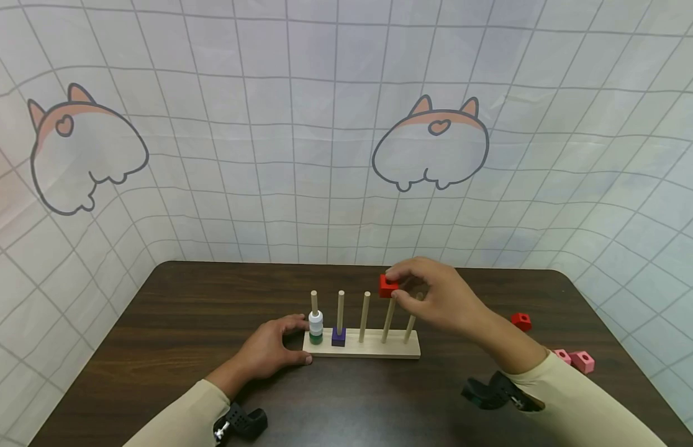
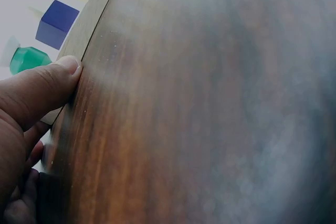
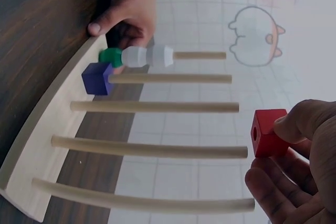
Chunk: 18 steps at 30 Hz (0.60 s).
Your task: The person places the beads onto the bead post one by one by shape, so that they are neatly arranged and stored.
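Right hand (image 1: 439, 299) pinches a red holed cube (image 1: 387, 290) at its nine o'clock. Left hand (image 1: 268, 349) grips a pale wooden pegboard (image 1: 380, 351) at three o'clock.

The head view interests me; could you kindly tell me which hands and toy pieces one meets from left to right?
Left hand, white beads, purple block, bare middle peg, held red block, right hand, loose red block, pink blocks.
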Each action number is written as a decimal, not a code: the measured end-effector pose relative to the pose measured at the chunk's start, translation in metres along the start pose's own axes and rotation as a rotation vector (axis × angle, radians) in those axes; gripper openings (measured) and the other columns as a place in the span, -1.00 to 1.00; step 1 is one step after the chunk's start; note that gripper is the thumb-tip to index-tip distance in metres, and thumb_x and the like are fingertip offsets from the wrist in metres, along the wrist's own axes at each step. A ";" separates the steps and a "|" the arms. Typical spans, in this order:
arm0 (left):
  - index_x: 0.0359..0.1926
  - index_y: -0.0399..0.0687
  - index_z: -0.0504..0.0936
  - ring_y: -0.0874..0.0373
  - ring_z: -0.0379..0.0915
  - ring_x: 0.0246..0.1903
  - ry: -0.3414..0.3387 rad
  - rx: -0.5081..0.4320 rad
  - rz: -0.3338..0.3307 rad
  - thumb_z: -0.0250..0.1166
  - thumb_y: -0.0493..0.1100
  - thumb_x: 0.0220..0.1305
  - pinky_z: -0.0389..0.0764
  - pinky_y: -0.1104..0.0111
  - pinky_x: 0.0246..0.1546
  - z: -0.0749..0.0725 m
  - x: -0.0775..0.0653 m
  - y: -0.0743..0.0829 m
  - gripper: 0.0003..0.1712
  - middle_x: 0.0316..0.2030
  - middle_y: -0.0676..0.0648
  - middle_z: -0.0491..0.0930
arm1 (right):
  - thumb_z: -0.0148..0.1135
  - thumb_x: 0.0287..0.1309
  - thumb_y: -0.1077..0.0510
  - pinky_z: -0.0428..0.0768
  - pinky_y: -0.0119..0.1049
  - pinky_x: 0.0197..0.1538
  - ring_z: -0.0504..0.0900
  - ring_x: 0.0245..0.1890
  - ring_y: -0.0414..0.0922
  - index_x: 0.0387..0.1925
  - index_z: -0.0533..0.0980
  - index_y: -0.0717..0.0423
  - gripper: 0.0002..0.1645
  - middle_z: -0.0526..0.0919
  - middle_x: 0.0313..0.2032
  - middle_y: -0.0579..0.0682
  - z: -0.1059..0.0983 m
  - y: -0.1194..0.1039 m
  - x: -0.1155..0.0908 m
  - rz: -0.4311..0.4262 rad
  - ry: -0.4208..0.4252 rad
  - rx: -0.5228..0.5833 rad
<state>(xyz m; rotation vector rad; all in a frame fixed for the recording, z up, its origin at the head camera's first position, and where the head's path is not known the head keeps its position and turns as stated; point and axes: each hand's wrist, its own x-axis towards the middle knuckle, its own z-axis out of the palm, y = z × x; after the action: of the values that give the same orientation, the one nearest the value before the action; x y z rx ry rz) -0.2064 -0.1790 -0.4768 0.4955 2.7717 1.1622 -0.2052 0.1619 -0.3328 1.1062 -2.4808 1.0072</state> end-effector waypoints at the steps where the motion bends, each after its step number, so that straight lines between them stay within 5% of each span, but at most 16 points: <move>1: 0.14 0.07 0.70 -0.20 0.37 0.34 -0.001 0.000 0.000 0.67 0.02 -0.04 0.38 -0.13 0.29 0.000 0.000 0.000 -0.34 0.34 -0.13 0.49 | 0.45 0.14 0.39 0.71 -0.23 -0.12 0.70 -0.20 -0.18 -0.01 0.62 0.14 -0.63 0.69 -0.05 -0.02 0.001 0.000 0.001 -0.002 0.000 0.009; 18: 0.14 0.07 0.70 -0.20 0.37 0.34 -0.001 -0.004 0.013 0.67 0.02 -0.03 0.37 -0.13 0.29 0.000 0.000 -0.001 -0.34 0.34 -0.14 0.49 | 0.42 0.20 0.36 0.69 -0.23 -0.06 0.71 -0.19 -0.17 0.00 0.63 0.15 -0.67 0.70 -0.05 -0.01 0.022 -0.012 0.018 0.023 -0.022 0.056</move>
<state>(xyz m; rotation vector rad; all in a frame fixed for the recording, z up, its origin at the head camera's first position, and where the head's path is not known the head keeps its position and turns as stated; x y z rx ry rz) -0.2067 -0.1799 -0.4776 0.5150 2.7687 1.1692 -0.2071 0.1311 -0.3344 1.1139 -2.5020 1.0829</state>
